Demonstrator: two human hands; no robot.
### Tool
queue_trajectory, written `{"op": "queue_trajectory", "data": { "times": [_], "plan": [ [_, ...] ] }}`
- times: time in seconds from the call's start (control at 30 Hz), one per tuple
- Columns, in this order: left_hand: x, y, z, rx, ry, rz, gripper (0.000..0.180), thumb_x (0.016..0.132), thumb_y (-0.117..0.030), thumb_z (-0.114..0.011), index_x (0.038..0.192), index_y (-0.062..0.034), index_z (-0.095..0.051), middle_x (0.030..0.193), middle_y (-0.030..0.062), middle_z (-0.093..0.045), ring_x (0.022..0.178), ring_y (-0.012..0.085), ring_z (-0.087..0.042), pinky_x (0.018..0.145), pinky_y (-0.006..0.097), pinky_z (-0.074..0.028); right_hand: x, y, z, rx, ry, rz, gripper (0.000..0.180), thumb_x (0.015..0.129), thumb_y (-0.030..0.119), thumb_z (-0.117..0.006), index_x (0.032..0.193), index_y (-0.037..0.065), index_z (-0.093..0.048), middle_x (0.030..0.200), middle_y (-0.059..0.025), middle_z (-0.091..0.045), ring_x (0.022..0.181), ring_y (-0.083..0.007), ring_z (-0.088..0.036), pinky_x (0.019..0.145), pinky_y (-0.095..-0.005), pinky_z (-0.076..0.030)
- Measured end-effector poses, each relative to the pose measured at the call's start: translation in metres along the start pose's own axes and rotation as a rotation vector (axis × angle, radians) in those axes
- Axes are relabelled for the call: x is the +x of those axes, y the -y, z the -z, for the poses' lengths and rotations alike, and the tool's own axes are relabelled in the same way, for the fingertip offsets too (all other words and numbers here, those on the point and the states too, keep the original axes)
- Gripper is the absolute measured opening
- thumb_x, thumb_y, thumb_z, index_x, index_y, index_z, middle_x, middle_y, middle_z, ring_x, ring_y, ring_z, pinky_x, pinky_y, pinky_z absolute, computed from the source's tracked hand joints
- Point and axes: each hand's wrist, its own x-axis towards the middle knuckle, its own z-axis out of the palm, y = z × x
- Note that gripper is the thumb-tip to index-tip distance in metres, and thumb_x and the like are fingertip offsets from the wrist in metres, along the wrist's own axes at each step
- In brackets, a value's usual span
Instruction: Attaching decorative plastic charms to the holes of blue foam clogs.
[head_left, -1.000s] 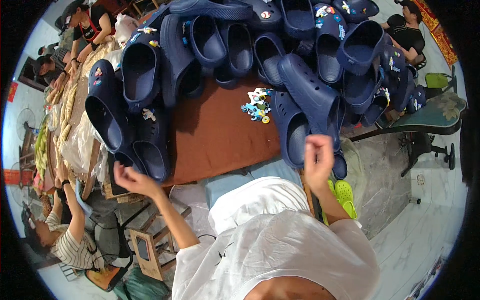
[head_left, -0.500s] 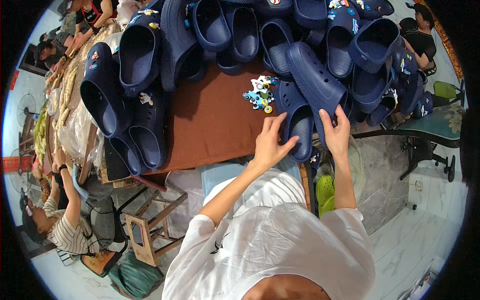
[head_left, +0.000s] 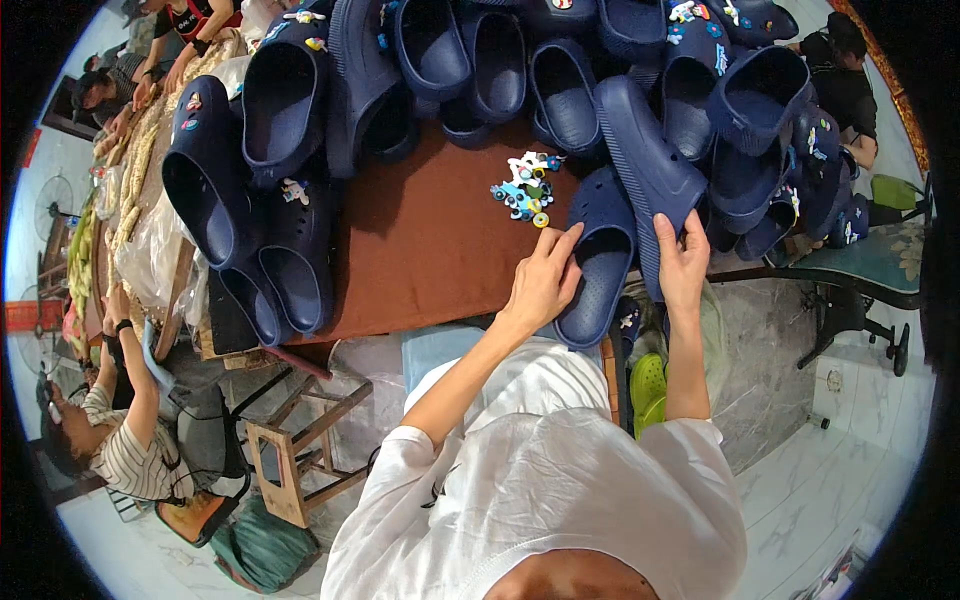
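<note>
My left hand [head_left: 543,282] is closed on the left edge of a dark blue clog [head_left: 603,280], its opening facing up at the table's near right edge. My right hand [head_left: 683,262] grips the near end of a second dark blue clog [head_left: 648,150], which is tilted with its ridged sole side showing. To the left of the first clog lies a small heap of colourful shoe charms [head_left: 527,188] on the brown tabletop [head_left: 420,240].
Dark blue clogs [head_left: 283,110], several with charms, ring the table's far and left sides. Below the right edge are lime-green clogs [head_left: 649,385]. A wooden stool [head_left: 290,470] stands at lower left. Other people work at a long table on the left; another person [head_left: 845,80] is at far right.
My left hand has gone from spread fingers to a hold on the lower clog, which has shifted toward me. The clog in my right hand has moved slightly right.
</note>
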Motion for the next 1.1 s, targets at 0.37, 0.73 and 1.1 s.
{"op": "queue_trajectory", "data": {
  "times": [0.37,0.73,1.1],
  "plan": [
    [-0.058,-0.022,0.073,0.038,-0.195,-0.001,0.047,0.076,0.006,-0.060,0.122,-0.0059,-0.064,0.094,0.0094,-0.060,0.068,0.0140,-0.059,0.057,0.025,-0.049,-0.006,0.001,-0.013,-0.105,-0.099,0.097,0.026,0.097,0.011,-0.057,0.117,-0.005,-0.055,0.111,-0.0113,-0.062,0.102,-0.0165,-0.056,0.093,-0.0285,-0.041],
    [-0.106,0.028,0.131,0.342,-0.476,0.216,0.048,0.080,0.005,-0.057,0.126,-0.0043,-0.060,0.090,0.0127,-0.056,0.076,0.0223,-0.056,0.065,0.031,-0.048,-0.083,-0.010,-0.039,-0.388,-0.122,0.162,0.029,0.094,0.006,-0.054,0.117,-0.010,-0.046,0.106,-0.0250,-0.050,0.098,-0.0388,-0.052,0.089,-0.0406,-0.041],
    [-0.111,0.049,0.140,0.354,-0.545,0.268,0.047,0.081,0.004,-0.058,0.127,-0.0050,-0.060,0.091,0.0105,-0.054,0.070,0.0194,-0.054,0.060,0.030,-0.047,-0.108,-0.048,-0.064,-0.475,-0.080,-0.011,0.046,0.093,0.005,-0.054,0.134,-0.008,-0.037,0.125,-0.0258,-0.045,0.116,-0.0401,-0.045,0.101,-0.0402,-0.035]
  ]
}}
